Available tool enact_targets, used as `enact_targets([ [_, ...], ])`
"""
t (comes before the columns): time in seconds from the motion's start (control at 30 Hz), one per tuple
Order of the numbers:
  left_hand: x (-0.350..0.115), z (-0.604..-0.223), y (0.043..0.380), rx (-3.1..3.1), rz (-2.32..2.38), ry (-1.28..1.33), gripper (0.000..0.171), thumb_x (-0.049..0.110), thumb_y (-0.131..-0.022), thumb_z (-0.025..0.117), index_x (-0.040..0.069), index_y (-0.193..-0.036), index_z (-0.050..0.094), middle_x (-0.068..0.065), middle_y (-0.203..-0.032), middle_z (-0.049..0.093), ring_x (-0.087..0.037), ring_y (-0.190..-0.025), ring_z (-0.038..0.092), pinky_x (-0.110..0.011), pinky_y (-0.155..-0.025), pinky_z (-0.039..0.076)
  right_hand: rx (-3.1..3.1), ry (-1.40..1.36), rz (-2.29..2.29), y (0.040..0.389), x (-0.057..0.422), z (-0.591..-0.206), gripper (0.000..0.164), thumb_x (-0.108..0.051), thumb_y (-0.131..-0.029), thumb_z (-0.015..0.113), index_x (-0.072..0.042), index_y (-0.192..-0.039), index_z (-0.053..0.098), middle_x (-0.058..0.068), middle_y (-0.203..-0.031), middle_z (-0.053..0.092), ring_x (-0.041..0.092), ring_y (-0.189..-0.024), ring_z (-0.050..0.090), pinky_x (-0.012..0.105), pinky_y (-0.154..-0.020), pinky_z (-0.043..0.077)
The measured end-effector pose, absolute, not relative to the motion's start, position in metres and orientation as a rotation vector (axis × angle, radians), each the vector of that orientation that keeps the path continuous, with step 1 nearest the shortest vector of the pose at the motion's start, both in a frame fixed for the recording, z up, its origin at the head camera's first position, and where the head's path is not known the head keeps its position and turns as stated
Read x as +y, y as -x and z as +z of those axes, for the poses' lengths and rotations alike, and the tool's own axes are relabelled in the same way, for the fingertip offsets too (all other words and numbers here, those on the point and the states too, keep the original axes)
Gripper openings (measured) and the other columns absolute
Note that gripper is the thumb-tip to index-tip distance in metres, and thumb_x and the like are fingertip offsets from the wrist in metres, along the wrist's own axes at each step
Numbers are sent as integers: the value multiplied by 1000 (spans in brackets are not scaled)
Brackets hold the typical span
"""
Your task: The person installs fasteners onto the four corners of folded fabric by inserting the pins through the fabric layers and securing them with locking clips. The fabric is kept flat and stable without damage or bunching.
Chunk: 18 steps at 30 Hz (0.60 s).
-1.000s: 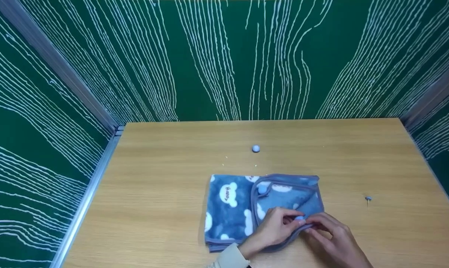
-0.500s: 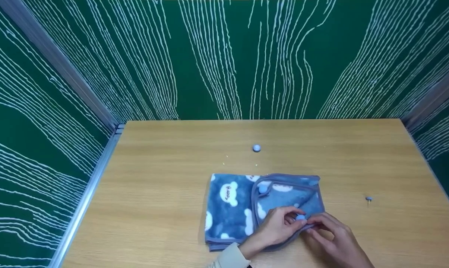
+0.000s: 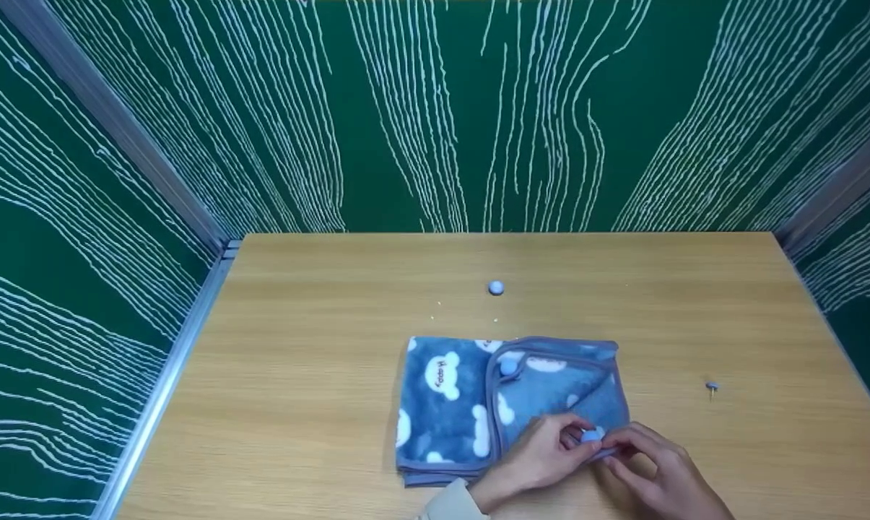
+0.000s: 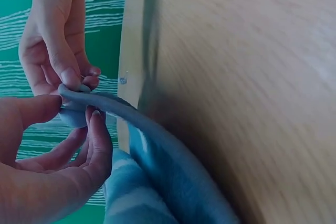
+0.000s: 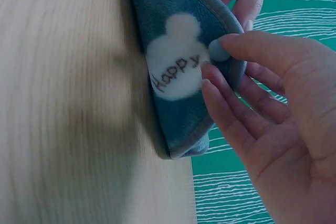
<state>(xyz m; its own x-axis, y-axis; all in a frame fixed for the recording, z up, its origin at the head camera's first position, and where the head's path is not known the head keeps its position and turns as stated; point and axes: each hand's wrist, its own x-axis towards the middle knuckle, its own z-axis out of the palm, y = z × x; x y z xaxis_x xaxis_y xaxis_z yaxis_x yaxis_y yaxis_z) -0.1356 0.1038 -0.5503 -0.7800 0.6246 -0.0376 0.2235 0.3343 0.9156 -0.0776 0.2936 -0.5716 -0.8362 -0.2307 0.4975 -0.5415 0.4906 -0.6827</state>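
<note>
A folded blue fleece blanket point(image 3: 442, 426) with white bear prints lies on the table, its near right corner lifted between both hands. My left hand point(image 3: 543, 451) pinches a pale blue rounded cap point(image 3: 591, 435) against the upper side of the corner. From below the edge, my right hand point(image 3: 658, 462) holds a pin by its pale blue round head point(image 5: 218, 51), thumb on it, beside a print reading "Happy". The pin's shaft is hidden by cloth and fingers. Another pale blue cap point(image 3: 508, 367) sits at the flap's upper left.
A loose pin point(image 3: 712, 387) with a blue head lies on the wooden table point(image 3: 297, 361) to the right. A pale round cap point(image 3: 496, 288) lies behind the blanket, near several tiny white crumbs. Green line-covered walls point(image 3: 406, 144) enclose the back and sides.
Both hands, with the blanket corner and the cap, have shifted slightly right and towards the near edge. The loose pin and the far cap stay where they were.
</note>
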Motion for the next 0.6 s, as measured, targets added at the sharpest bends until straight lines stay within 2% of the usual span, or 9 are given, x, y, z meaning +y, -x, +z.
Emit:
enact_targets([
  [0.07, 105, -552, 133, 2228, 1394, -761, 21, 22, -90, 64, 6, -104, 68, 9, -81, 65, 7, -66, 55, -8, -60, 44, -2443, -639, 1280, 75, 295, -570, 45, 18, -63, 76, -12, -95, 66, -3, -88, 63, 8, -75, 59, 14, -66, 46],
  [0.27, 108, -557, 128, 2280, 1249, -818, 18, 22, -91, 64, 10, -103, 68, 12, -81, 63, 8, -70, 53, -7, -63, 42, -2743, -499, 1324, 69, 302, -565, 26, -3, -80, 74, -22, -96, 65, -12, -89, 60, 3, -74, 56, 20, -61, 48],
  [0.43, 109, -558, 126, 2273, 1123, -820, 19, 25, -91, 63, 13, -105, 67, 14, -82, 60, 8, -74, 52, -8, -65, 42, -2936, -482, 1438, 68, 311, -563, 14, -15, -87, 69, -20, -99, 63, -9, -88, 58, 3, -73, 53, 21, -58, 47],
  [0.6, 109, -560, 123, 2327, 1006, -934, 22, 25, -92, 62, 13, -108, 70, 15, -82, 62, 10, -71, 50, -6, -62, 40, -3031, -536, 1608, 68, 319, -564, 16, -22, -88, 68, -17, -103, 64, -5, -89, 60, 4, -74, 53, 22, -60, 46],
])
